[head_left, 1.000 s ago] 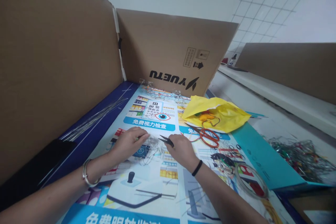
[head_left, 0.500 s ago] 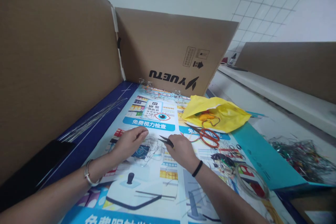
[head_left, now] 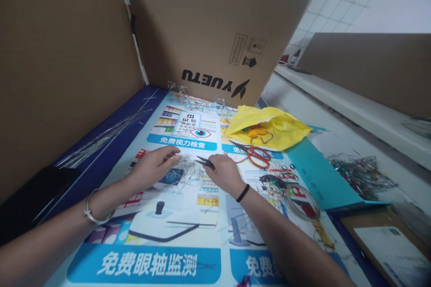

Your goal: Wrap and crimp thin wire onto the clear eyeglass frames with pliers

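My right hand (head_left: 224,172) is wrapped round a pair of needle-nose pliers (head_left: 204,162), whose dark pointed jaws stand slightly apart and face left. Opposite them, my left hand (head_left: 156,163) is closed with thumb and fingertips drawn together; anything between them is too fine to make out. A loose tangle of thin silvery wire (head_left: 188,175) lies on the printed sheet (head_left: 151,226) below and between both hands. Orange-handled scissors (head_left: 258,157) rest to the right of my right hand, blades pointing left, against a yellow pouch (head_left: 289,132) with orange thread in it.
Cardboard panels (head_left: 202,31) wall off the back and left. Straight wires (head_left: 101,139) lie along the left edge by a black object (head_left: 50,188). At right are a round coil (head_left: 303,202) and a heap of wire pieces (head_left: 363,175). More wire bits (head_left: 182,92) lie at the back.
The camera view has tipped downward and shifted, showing more of the near sheet. Both hands stay close together over the wire tangle, and the pliers remain in my right hand.
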Motion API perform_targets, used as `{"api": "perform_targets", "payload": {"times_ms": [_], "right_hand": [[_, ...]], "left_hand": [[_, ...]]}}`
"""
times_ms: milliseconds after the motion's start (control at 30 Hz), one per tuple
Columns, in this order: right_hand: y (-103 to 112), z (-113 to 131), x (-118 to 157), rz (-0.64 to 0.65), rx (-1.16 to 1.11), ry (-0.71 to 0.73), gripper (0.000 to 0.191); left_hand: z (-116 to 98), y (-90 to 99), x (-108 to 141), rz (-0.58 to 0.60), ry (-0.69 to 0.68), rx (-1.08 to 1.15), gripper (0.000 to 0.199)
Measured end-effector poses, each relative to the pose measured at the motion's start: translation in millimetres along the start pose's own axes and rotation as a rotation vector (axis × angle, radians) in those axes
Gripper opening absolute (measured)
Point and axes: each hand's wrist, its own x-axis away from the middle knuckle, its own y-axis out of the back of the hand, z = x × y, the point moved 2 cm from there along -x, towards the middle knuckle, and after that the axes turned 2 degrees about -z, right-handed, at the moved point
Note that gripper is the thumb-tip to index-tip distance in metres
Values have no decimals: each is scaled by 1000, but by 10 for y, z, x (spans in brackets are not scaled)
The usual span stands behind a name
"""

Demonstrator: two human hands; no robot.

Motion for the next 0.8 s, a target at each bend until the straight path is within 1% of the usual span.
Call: {"api": "perform_targets", "payload": {"times_ms": [67,100,233,267,333,400,533,567,633,700,800], "right_hand": [[6,-3,1,-10,-12,2,18],[9,-4,2,-14,-19,1,18],[11,-11,1,5,-35,-19,19],[9,-13,-1,10,-34,-22,19],[5,-14,-4,12,-39,-19,19],[2,-15,-7,1,-47,-17,18],[2,-14,-10,-6,-46,-18,20],[2,-14,-11,-4,-43,-17,20],[2,-13,-14,2,-39,-15,21],[3,-12,-16,10,-34,-19,21],[6,-12,-16,19,-25,-26,21]], "left_hand": [[-49,78,4,-22,-5,-31,38],[-90,135,9,-52,-14,-43,39],[-325,382,68,-114,-78,-118,37],[-390,419,96,-105,-111,-124,35],[-503,419,171,-24,-161,-102,30],[-586,322,268,69,-208,-92,28],[-662,-66,455,354,-290,-157,25],[-669,-151,484,389,-296,-177,24],[-686,-268,516,423,-298,-208,22],[-720,-322,521,444,-306,-237,21],[-797,-350,506,472,-314,-311,21]]}}
